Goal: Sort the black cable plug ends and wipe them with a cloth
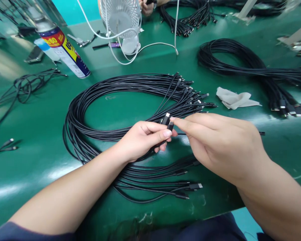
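Note:
My left hand [153, 134] is closed in a pinch on two black USB cable plugs [170, 126], held side by side with their metal tips pointing up and to the right. Close beside those tips is my right hand [218, 144], its index fingertip at or against the plugs. Its other fingers curl underneath, and whatever they may grip is hidden. Under both hands lies a big looped bundle of black cables [76, 110], its many plug ends gathered on the right. More cable ends [188, 185] fan out below my left hand.
On the green table [40, 144] stand a spray can [65, 50] and a white fan [121, 20] with a white cord. A crumpled cloth [237, 98] lies right of the bundle. Another cable bundle [230, 50] is farther right. Another person's hand [147, 7] shows at the top.

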Available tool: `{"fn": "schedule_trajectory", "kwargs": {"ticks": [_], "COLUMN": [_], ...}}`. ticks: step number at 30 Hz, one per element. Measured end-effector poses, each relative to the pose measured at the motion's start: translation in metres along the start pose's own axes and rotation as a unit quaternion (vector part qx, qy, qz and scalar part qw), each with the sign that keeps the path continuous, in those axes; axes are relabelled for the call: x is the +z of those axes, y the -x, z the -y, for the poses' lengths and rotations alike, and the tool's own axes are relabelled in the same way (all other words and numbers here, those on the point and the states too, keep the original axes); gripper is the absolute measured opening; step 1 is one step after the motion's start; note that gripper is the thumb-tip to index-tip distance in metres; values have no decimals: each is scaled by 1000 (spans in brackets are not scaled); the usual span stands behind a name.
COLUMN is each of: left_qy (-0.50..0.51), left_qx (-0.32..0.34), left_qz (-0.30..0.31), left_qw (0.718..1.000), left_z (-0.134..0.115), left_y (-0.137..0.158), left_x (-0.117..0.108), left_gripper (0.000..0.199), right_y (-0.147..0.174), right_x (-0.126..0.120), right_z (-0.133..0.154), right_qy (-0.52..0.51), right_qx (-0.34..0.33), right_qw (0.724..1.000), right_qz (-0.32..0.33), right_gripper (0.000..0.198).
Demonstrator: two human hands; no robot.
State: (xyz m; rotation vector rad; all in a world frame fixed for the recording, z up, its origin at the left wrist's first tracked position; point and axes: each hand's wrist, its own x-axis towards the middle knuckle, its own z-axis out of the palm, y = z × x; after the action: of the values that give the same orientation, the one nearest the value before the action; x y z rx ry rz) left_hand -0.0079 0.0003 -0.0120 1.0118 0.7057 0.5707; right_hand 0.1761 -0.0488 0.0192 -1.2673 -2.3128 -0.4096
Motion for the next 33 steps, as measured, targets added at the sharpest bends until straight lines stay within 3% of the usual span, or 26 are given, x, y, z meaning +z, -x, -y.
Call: {"fn": "schedule_trajectory", "kwargs": {"ticks": [17,22,27,33], "left_qy": [20,38,34,42], "left_qx": [0,8,2,6], "left_qz": [31,19,-3,-12], "left_qw": [999,999,999,999], "left_z": [2,1,1,2], "left_y": [1,2,1,1], "left_x": [-3,-4,-4,-3], "left_gripper": [25,23,29,26], "right_y": [0,-4,-8,-9], "right_x": [-1,-3,-3,0], "right_z": [1,-3,-10,-16], "right_qy": [-75,-177,-261,-288], "right_qx": [44,97,159,116], "right_qw": [996,978,950,947], "right_qz": [34,44,66,84], "right_gripper": [29,23,5,29]}}
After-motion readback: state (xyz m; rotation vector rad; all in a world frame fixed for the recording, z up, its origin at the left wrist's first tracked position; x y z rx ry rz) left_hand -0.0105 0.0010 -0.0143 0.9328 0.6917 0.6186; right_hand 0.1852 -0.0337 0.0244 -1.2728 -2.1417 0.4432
